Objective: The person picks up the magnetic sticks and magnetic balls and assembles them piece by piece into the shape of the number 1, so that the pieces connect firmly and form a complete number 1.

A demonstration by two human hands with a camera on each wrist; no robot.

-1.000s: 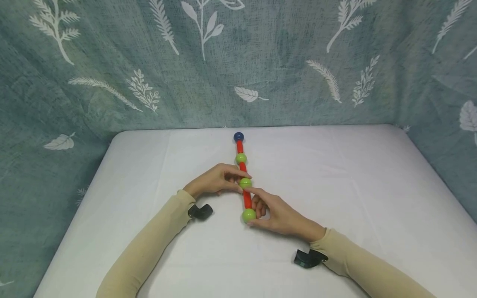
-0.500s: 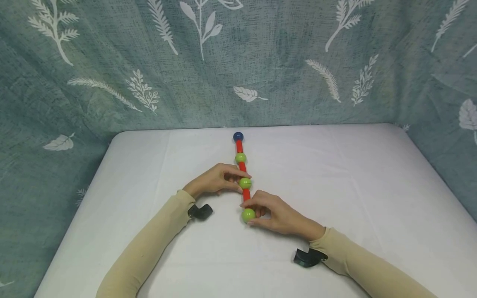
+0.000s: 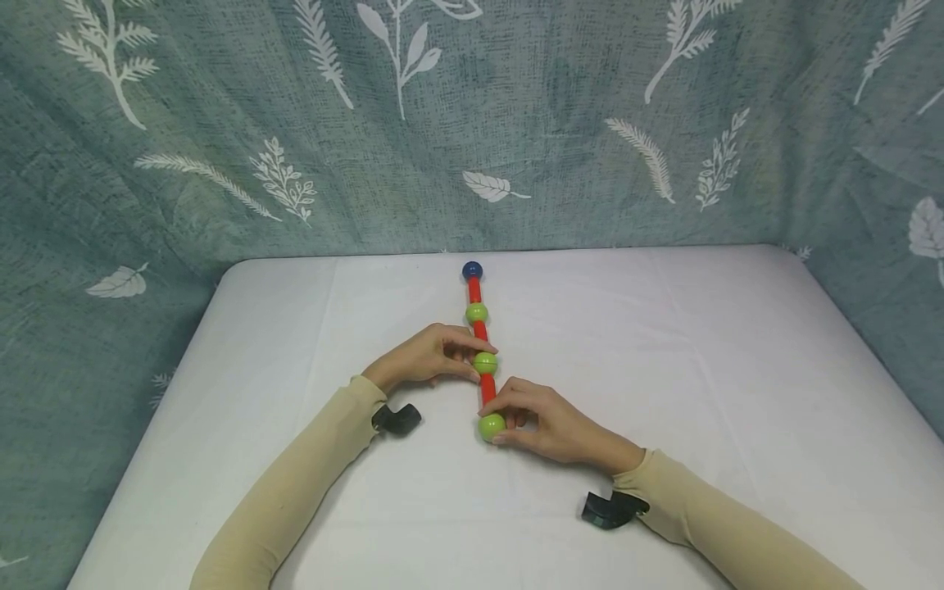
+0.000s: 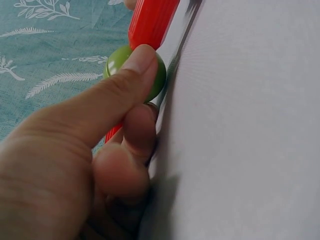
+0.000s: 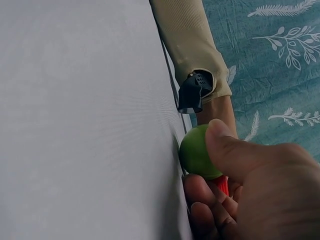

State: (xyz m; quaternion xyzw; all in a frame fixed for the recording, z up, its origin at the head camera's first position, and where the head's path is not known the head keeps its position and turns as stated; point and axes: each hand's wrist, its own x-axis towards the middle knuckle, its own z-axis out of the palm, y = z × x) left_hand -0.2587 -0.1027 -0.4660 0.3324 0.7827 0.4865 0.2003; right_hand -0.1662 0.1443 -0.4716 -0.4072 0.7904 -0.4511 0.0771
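Note:
A straight chain of balls and red rods lies on the white table (image 3: 701,393), running away from the person in the head view. The left hand (image 3: 428,356) pinches the middle green ball (image 3: 485,363) between thumb and fingers. At the near end, the right hand (image 3: 546,422) holds another green ball (image 3: 491,427), its thumb (image 5: 220,135) against the ball in the right wrist view. A red rod (image 3: 488,389) joins these two balls. Beyond the left hand come a red rod (image 3: 480,329), a third green ball (image 3: 477,312), one more red rod (image 3: 474,290) and a blue ball (image 3: 473,270).
Each sleeve carries a black strap piece at the wrist, the left one (image 3: 397,419) and the right one (image 3: 612,510) both just above the tabletop. A teal leaf-patterned cloth (image 3: 472,123) hangs behind the table's far edge.
The right forefinger has drawn back from beside the middle green ball to the near green ball, with the thumb staying on that ball. The left hand and the chain look nearly still.

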